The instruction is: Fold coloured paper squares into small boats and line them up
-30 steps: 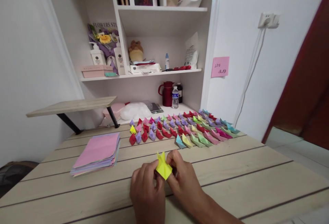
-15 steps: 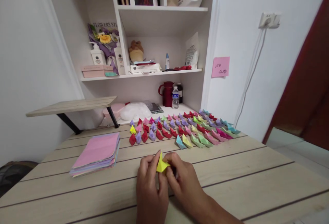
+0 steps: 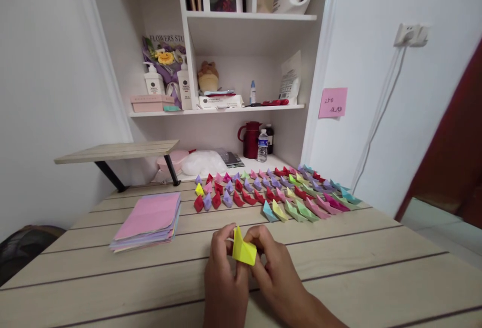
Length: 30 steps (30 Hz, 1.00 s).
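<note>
A small folded yellow paper piece [image 3: 243, 250] is pinched between both my hands just above the wooden table [image 3: 357, 272]. My left hand [image 3: 223, 280] grips its left side with closed fingers. My right hand [image 3: 276, 272] holds its right side, fingers curled round it. Beyond my hands lie rows of several small folded paper boats [image 3: 274, 192] in red, purple, pink, green, yellow and blue. A stack of coloured paper sheets [image 3: 148, 221], pink on top, lies to the left.
A white shelf unit [image 3: 226, 109] stands behind the table with bottles, a red jug [image 3: 250, 139], a water bottle [image 3: 262, 145] and a framed picture. A small wooden riser [image 3: 116, 151] stands at the back left. A pink note [image 3: 333, 102] hangs on the right wall.
My hands have turned and reshaped the yellow piece; it now shows a flat side with one point up. The camera has shifted slightly, so everything sits a little further right.
</note>
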Available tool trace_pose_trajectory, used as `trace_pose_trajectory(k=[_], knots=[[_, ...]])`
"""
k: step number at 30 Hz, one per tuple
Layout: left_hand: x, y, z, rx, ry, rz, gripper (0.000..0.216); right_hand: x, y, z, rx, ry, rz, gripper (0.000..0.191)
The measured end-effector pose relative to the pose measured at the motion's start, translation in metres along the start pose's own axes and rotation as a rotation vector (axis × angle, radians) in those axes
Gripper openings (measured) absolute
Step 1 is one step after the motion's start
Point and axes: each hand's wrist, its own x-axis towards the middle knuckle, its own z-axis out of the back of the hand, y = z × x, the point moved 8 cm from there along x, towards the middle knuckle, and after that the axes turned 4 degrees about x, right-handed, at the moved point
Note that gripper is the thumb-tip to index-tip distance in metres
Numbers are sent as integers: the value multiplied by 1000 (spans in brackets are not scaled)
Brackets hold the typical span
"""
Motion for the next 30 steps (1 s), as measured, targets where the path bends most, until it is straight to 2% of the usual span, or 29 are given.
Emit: trace_pose_trajectory(k=[6, 9, 12, 14, 17, 21, 26, 30], knots=[[-15, 1, -16, 134, 154, -90, 45, -2, -2, -2, -198, 49, -66, 12], [-32, 2, -16, 238, 231, -126, 45, -20, -7, -6, -339, 153, -130, 11], [-52, -8, -13, 348, 355, -259, 33, -46, -6, -1, -494, 209, -139, 14], [-61, -9, -2, 434, 339, -265, 29, -61, -5, 7, -537, 208, -164, 15], [-74, -9, 9, 535, 282, -309, 41, -74, -6, 17, -505, 204, -219, 19], [-87, -6, 18, 573, 194, -302, 45, -80, -6, 21, -498, 175, -193, 18], [-87, -19, 15, 442, 165, -351, 31, -82, -4, 18, -566, 166, -131, 16], [-86, -30, 10, 452, 178, -444, 20, -81, -3, 17, -571, 174, -118, 20]])
